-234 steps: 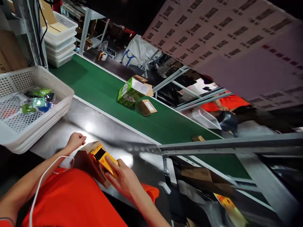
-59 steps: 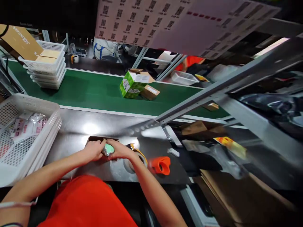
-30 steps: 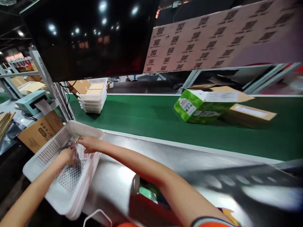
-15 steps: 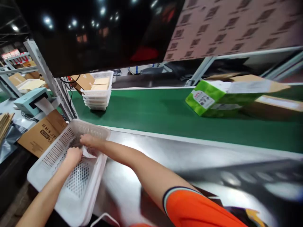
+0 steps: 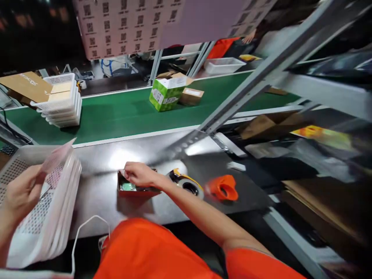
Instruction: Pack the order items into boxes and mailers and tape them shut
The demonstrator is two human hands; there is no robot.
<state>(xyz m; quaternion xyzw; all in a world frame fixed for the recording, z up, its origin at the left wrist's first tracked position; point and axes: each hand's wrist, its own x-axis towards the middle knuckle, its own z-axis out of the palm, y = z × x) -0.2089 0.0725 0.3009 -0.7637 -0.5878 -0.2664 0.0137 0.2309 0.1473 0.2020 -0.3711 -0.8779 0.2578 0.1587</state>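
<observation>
My left hand point(image 5: 24, 190) pinches a thin pinkish packet point(image 5: 56, 157) above the stack of white perforated baskets point(image 5: 62, 205) on the left. On the metal table, a small brown open box point(image 5: 138, 192) holds a green item point(image 5: 128, 186) in clear wrapping. My right hand point(image 5: 138, 173) is over the box's opening with its fingers closed together; what they grip, if anything, is too small to make out. Right of the box lie a tape dispenser with a roll point(image 5: 188, 186) and a blurred orange object point(image 5: 223, 188).
Behind the metal table point(image 5: 101, 155) runs a green conveyor point(image 5: 116, 116) bearing stacked baskets point(image 5: 65, 100), a green box point(image 5: 165, 93) and a brown box point(image 5: 191, 96). A slanted metal post point(image 5: 241, 89) rises at the right. Farther back, a person's hand point(image 5: 249, 37) shows.
The view has swung right. My left hand has lifted the packet out of the basket, and my right hand has moved from the basket to the small brown box.
</observation>
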